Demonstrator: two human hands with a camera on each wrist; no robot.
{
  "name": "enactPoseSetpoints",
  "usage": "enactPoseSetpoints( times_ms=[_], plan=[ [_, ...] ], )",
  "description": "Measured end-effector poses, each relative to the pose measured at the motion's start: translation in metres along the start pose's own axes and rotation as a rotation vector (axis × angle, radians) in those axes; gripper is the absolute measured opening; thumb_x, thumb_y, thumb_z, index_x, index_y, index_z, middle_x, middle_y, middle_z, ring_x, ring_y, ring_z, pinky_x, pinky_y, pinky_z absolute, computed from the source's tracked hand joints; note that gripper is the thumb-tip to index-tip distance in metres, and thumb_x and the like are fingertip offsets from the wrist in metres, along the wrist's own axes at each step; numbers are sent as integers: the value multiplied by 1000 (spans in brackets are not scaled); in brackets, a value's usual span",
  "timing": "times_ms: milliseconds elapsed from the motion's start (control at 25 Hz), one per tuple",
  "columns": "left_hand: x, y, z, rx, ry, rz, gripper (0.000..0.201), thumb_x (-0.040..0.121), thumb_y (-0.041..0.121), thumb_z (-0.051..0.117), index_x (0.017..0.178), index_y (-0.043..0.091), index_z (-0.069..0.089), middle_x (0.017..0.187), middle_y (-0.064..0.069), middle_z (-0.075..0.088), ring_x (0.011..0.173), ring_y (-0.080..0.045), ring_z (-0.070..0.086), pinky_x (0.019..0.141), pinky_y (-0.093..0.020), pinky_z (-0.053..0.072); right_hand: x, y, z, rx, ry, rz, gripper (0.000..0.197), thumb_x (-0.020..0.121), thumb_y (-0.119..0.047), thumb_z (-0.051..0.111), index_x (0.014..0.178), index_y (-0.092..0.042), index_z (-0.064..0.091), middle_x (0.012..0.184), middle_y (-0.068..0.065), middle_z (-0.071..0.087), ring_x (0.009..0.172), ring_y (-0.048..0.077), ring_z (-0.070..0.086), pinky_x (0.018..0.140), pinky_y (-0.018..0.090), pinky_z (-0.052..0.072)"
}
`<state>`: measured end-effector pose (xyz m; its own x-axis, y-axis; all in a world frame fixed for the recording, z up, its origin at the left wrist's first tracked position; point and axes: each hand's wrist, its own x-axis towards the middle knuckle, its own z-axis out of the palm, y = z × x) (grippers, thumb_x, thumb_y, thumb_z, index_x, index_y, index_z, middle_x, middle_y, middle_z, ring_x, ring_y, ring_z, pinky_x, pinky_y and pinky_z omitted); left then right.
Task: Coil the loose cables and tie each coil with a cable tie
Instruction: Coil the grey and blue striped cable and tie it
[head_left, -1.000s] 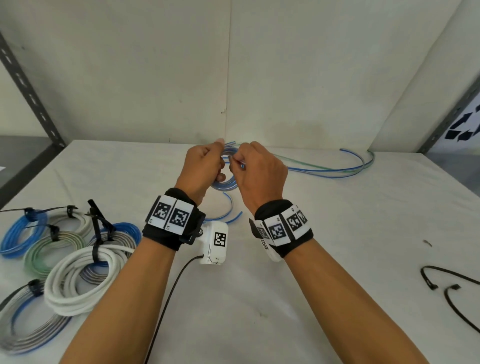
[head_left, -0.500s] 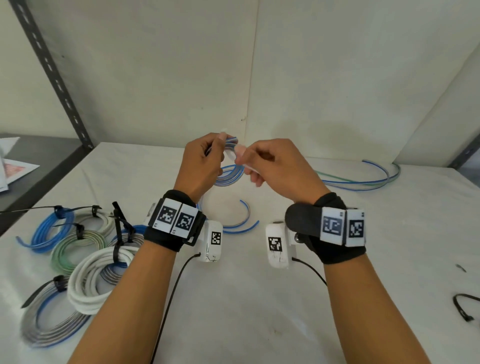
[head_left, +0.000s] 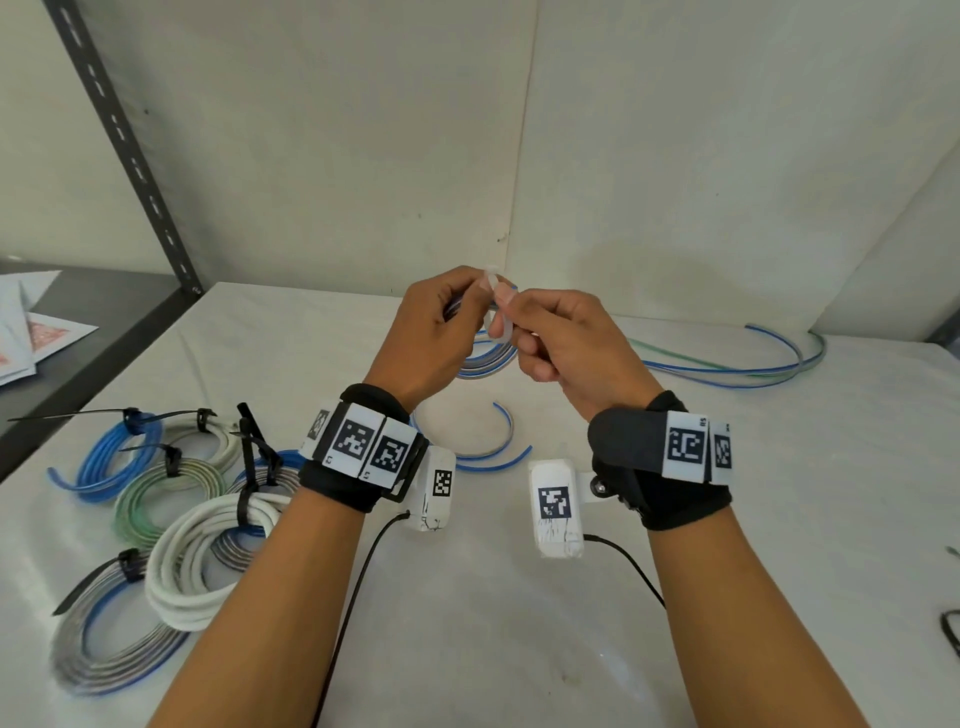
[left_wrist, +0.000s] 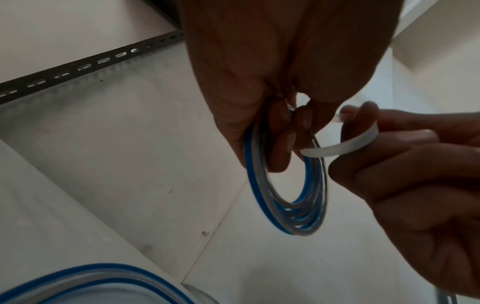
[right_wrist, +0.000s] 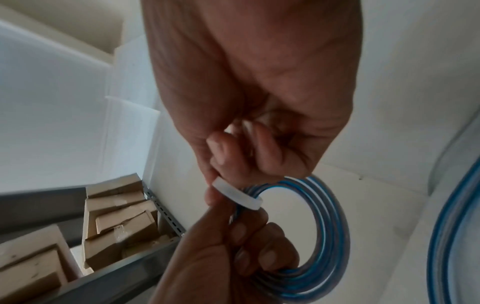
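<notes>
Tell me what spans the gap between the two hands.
A white cable tie bridges it, curving from the left hand, which grips the blue coil, round a finger of the right hand. The left wrist view shows it best.

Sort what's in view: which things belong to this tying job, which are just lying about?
In the job:
left hand
right hand
blue-and-grey cable coil
white cable tie
loose blue-green cable

Lying about:
tied coils
papers
cardboard boxes

White walls (head_left: 311, 130), slotted dark metal upright (head_left: 124, 140), white tabletop (head_left: 519, 649).
</notes>
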<state>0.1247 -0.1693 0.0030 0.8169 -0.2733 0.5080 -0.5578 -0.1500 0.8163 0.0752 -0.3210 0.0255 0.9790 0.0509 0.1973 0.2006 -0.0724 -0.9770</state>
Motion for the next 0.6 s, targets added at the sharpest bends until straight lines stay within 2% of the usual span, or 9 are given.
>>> enactPoseSetpoints(
  times_ms=[120,200,360,520,600],
  plan=[
    [-1,3,1,27,-10,13,28,107,18,45,109,9,71,66,21,59,60,1,49,60,-16,41,0,0,-1,11,-22,36,37,99,-30,61,69,-10,69,60,4,36,45,12,26,43,19,25],
    [-1,5,1,55,-15,39,28,108,16,44,107,6,70,65,23,58,61,2,50,60,-16,42,1,-1,-3,25,-8,49,37,100,-29,60,71,-8,68,55,-1,36,45,12,24,45,21,21],
    [-2,6,3,98,-16,74,28,108,17,43,97,3,66,61,22,53,57,-1,44,58,-16,36,0,0,-4,51,16,64,36,101,-26,57,73,-7,67,51,-5,38,43,9,26,45,21,21],
    [-3,4,2,147,-11,122,27,107,19,45,87,12,60,60,16,48,56,-4,39,57,-17,31,0,-1,-5,90,11,88,37,102,-26,57,70,-9,66,52,-5,38,44,9,26,46,20,21],
    [-3,2,3,187,-7,140,24,107,20,46,88,14,61,61,15,49,57,-6,41,58,-15,30,1,-1,-6,156,19,127,37,101,-26,57,68,-11,65,52,-4,37,44,9,25,45,20,22]
  ],
)
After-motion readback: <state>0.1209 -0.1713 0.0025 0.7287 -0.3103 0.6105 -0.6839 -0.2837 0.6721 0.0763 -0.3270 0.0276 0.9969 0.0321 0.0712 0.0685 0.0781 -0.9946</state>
